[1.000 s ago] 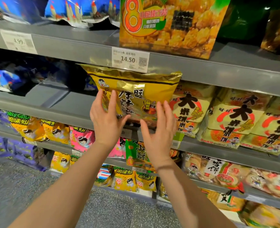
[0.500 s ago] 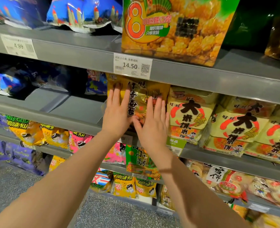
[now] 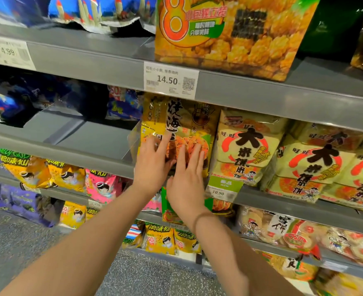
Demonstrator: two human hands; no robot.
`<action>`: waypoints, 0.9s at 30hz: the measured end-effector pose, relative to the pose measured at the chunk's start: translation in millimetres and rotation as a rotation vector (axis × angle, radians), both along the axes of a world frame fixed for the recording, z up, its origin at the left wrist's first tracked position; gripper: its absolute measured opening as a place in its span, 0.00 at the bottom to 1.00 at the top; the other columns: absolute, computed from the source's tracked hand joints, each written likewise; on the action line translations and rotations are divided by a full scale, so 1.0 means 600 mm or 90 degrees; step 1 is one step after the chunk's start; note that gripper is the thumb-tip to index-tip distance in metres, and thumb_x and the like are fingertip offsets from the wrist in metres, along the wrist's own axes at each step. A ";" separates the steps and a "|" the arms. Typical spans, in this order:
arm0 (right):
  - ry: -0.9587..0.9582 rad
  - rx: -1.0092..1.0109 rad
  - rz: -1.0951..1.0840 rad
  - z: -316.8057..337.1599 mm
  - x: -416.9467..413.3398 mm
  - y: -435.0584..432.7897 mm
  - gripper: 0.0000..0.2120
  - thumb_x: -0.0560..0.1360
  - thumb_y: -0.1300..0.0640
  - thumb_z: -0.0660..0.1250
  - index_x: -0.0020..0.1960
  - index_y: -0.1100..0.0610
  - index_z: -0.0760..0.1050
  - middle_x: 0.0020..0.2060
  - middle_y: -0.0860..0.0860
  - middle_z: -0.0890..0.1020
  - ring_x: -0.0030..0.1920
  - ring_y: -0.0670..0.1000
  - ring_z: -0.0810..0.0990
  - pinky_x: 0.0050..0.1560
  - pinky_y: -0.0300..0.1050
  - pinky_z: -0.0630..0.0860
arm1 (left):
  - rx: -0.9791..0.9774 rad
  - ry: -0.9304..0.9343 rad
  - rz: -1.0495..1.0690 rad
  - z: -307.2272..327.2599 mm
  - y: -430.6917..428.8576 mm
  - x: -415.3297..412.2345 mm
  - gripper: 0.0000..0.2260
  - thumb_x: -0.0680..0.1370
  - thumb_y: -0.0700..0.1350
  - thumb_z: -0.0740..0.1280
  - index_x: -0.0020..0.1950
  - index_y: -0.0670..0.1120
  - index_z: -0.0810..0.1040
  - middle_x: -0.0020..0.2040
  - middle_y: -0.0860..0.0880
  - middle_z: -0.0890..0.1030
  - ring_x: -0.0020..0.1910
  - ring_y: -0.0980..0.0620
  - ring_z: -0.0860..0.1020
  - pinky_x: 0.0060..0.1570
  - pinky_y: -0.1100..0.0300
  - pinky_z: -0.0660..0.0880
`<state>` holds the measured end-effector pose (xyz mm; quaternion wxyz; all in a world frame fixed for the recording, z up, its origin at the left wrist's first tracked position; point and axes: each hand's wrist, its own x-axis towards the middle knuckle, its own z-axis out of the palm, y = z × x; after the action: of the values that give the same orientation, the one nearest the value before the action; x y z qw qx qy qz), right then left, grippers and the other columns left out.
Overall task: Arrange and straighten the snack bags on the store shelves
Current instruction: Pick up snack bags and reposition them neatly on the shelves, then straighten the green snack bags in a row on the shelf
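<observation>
Two hands, left hand (image 3: 153,162) and right hand (image 3: 187,180), both open-fingered, are pressing against one gold snack bag (image 3: 182,122) on the shelf (image 3: 86,144).

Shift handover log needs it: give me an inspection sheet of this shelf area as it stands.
Surface: grey middle shelf, bare patch left of the bags.
Job's things: yellow snack bag upright at the shelf front, beside cream rice-cracker bags.
Clutter: blue bags slumped at the back left.
Grippers: left hand and right hand press against the yellow snack bag's front.
Cables: nothing seen.
Surroundings: price tag reading 14.50 above; speckled floor below.
</observation>
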<state>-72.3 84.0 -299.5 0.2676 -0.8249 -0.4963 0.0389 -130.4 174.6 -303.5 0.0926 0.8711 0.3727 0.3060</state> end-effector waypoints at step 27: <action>0.053 0.165 -0.104 -0.151 0.009 -0.129 0.20 0.74 0.47 0.54 0.59 0.54 0.74 0.56 0.52 0.77 0.58 0.52 0.71 0.62 0.44 0.59 | -0.186 -0.162 0.018 -0.144 -0.143 -0.033 0.17 0.78 0.46 0.62 0.67 0.45 0.69 0.50 0.46 0.80 0.49 0.46 0.78 0.42 0.56 0.69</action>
<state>-66.8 6.6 -390.0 0.3948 -0.8186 -0.4169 -0.0131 -150.0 88.5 -390.1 0.2600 0.7976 0.4104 0.3574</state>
